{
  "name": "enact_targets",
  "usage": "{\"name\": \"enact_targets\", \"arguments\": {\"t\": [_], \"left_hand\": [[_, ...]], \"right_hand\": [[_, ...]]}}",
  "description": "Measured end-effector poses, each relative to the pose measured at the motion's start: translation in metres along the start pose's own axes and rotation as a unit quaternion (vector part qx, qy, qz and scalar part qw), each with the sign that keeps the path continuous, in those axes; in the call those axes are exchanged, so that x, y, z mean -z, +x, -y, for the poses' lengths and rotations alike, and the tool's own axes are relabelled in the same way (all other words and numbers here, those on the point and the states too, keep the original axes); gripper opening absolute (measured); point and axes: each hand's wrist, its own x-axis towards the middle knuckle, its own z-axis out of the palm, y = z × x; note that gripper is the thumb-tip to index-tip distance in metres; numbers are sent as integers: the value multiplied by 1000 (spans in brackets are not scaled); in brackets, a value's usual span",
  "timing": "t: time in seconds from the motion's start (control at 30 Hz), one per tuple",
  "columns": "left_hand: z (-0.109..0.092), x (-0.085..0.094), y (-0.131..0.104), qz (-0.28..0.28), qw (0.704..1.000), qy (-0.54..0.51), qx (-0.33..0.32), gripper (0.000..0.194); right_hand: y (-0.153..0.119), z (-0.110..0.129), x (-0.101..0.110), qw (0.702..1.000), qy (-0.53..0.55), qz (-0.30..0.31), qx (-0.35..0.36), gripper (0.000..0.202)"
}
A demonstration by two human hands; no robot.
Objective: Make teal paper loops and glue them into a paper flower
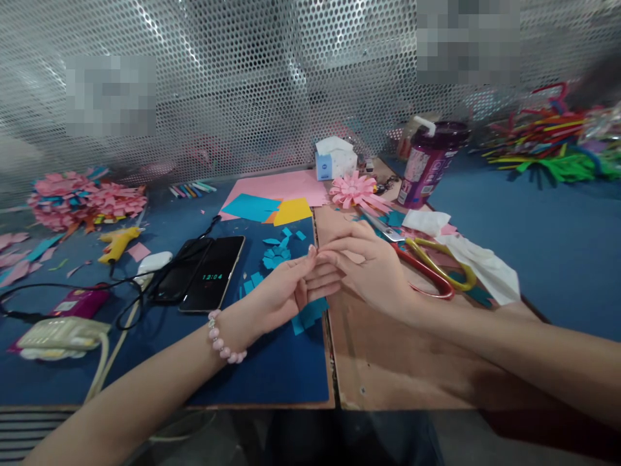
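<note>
The fingers of the left hand (279, 298) are extended together, those of the right hand (374, 266) curved against them; whether anything is pinched cannot be told. Light pressure is advised, clear of the blue paper pieces (310, 316) below.

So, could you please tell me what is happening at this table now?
A person's left hand and right hand meet above the table, with fingers touching; I cannot tell whether they hold something small. Cut blue paper lies close to the left hand, and red scissors lie beside the right one. A pink paper flower rests farther back, near a tissue box.
</note>
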Motion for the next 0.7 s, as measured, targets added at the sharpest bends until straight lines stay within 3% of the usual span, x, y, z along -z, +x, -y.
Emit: {"name": "enact_targets", "arguments": {"t": [0.13, 0.27, 0.43, 0.5, 0.63, 0.7], "left_hand": [[5, -3, 3, -15, 998, -59, -19, 20], [6, -6, 4, -27, 998, -58, -29, 23], [4, -12, -3, 17, 999, 6, -42, 31], [3, -12, -4, 32, 998, 32, -46, 30], [2, -7, -1, 36, 997, 52, -36, 27], [1, -6, 2, 37, 997, 60, -39, 29]], "right_hand": [[-6, 0, -5, 989, -124, 14, 76, 12], [-8, 0, -8, 973, -200, 29, 108, 17], [-3, 2, 1, 959, -230, 8, 164, 23], [-2, 3, 5, 940, -274, 8, 205, 24], [-4, 1, 5, 869, -395, 24, 297, 28], [-3, -4, 3, 860, -404, 37, 311, 28]]}}
